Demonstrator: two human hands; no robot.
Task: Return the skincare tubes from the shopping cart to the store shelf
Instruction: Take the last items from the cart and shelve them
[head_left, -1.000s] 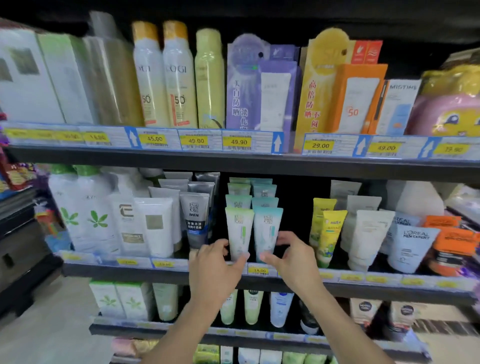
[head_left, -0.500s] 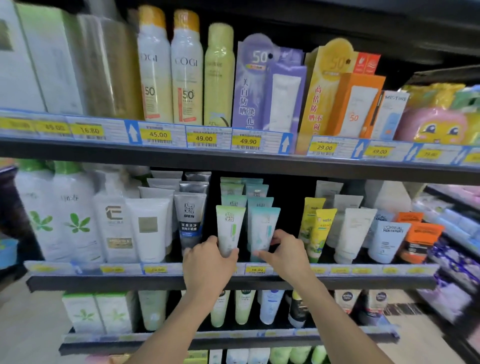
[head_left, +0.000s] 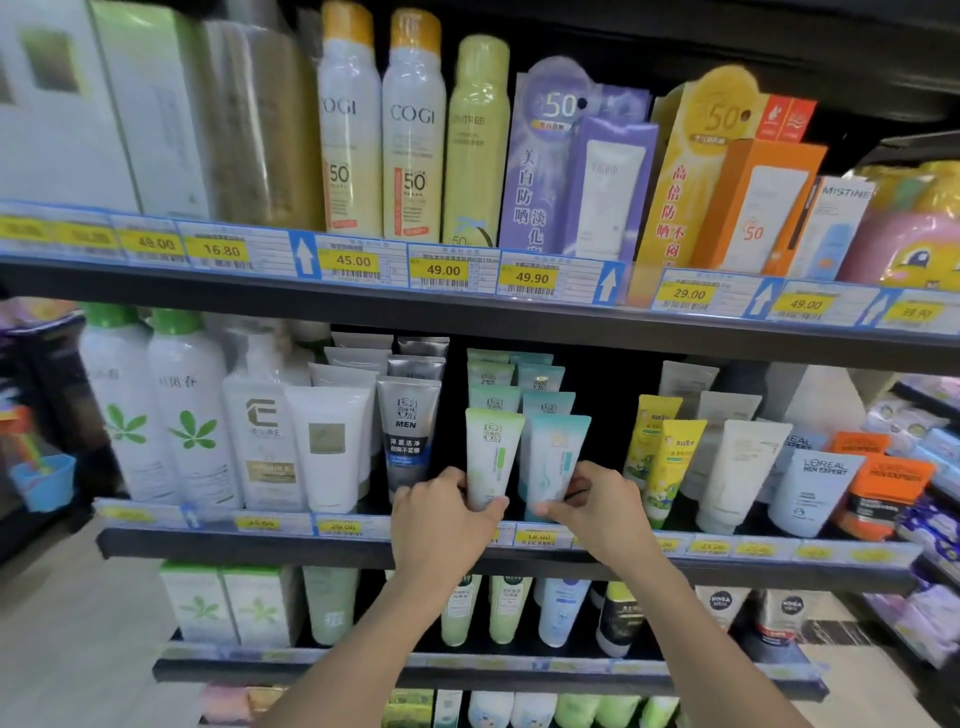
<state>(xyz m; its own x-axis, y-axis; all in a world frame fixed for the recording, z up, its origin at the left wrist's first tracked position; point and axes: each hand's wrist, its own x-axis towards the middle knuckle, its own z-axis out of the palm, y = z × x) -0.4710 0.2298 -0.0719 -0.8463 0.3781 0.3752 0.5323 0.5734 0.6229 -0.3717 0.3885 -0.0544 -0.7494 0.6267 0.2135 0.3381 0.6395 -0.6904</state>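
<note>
Two skincare tubes stand cap-down at the front of the middle shelf (head_left: 218, 540): a white tube with a green top (head_left: 492, 451) and a white tube with a teal top (head_left: 556, 457). My left hand (head_left: 441, 519) grips the lower end of the green-topped tube, thumb in front. Fingers of my right hand (head_left: 597, 506) are closed around the base of the teal-topped tube. Rows of matching tubes (head_left: 514, 382) line up behind them. No shopping cart is in view.
A grey men's tube (head_left: 408, 431) and white tubes (head_left: 330, 447) stand left of my hands; yellow tubes (head_left: 670, 462) and further white tubes (head_left: 737, 473) stand right. Spray cans (head_left: 413, 130) and boxes fill the upper shelf; more tubes sit on the lower shelf (head_left: 488, 608).
Both hands have closed in from just in front of the two front tubes to gripping their bases. The camera has moved closer and tilted up a little.
</note>
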